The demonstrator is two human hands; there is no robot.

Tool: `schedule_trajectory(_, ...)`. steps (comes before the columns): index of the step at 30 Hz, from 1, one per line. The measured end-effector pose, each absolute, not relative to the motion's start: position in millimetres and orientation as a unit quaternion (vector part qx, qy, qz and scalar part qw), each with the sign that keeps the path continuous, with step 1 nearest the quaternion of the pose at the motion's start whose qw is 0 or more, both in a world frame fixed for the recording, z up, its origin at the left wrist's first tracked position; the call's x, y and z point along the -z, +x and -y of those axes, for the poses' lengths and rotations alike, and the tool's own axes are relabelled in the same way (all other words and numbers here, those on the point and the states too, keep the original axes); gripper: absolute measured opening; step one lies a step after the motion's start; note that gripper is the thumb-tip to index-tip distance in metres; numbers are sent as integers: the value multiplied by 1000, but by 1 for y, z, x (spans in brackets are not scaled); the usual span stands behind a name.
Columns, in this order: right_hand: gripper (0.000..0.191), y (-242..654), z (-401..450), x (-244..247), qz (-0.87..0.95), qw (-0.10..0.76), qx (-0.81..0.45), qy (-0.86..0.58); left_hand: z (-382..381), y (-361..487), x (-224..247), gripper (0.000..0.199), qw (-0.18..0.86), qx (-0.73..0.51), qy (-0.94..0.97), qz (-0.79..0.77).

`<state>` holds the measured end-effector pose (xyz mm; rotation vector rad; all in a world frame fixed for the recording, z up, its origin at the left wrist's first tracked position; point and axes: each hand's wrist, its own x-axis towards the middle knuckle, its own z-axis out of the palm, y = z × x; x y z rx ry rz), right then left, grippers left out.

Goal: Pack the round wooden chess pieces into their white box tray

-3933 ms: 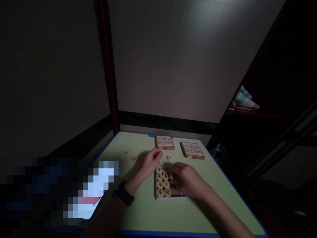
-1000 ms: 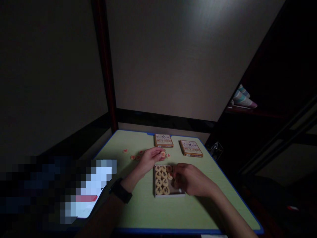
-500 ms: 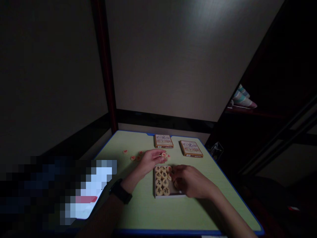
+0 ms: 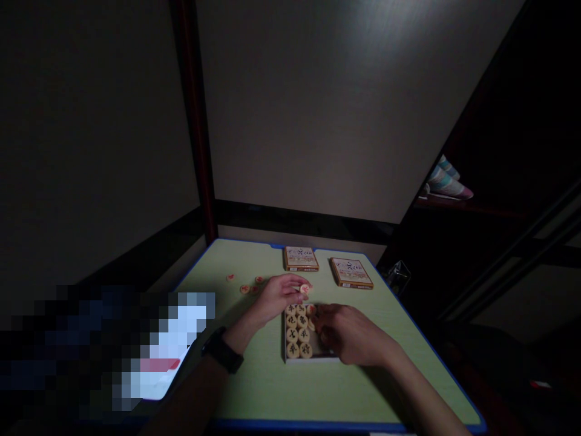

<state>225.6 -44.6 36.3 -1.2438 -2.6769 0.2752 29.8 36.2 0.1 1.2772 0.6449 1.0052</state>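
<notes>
A shallow white-edged box (image 4: 313, 361) lies on the table, with rows of round Chinese chess pieces (image 4: 293, 335) bearing black characters along its left side. One red-marked piece (image 4: 311, 309) sits in its top row. Just beyond the box, my left hand (image 4: 281, 295) pinches a Chinese chess piece (image 4: 305, 289) with a red character. Over the box's right part, my right hand (image 4: 351, 333) is closed, its fingertips on a tilted Chinese chess piece (image 4: 311, 324). That hand hides the right side of the box.
Several loose red-marked pieces (image 4: 245, 289) lie left of my left hand. Two printed flat boxes (image 4: 302, 258) (image 4: 351, 273) rest at the table's back. A bright pixelated screen (image 4: 167, 357) is at the left edge. Walls stand behind the green table (image 4: 272, 393).
In my left hand, the red-marked piece has turned and come slightly nearer the box, its face now plainer. My right hand has shifted only slightly, its fingers still in the box.
</notes>
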Motion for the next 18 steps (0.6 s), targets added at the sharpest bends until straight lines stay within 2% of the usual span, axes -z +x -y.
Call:
schedule_trajectory(6,18,228,44,-39,899,97,-119,-410,-37,30,1,35,640,-438,553,-304)
schedule_trajectory(11,26,235,44,-44,886,131,-204,-396,-41,28,2,36,606,-486,538,-328)
schedule_trajectory(14,18,241,28,-45,856,169,-243,-425,-46,26,2,34,591,-529,500,-346)
schedule_trajectory(16,14,243,8,-42,844,193,-202,-458,-50,23,2,34,595,-553,470,-344)
schedule_trajectory(18,19,240,-15,-37,844,214,-127,-475,-52,21,3,35,605,-567,449,-332)
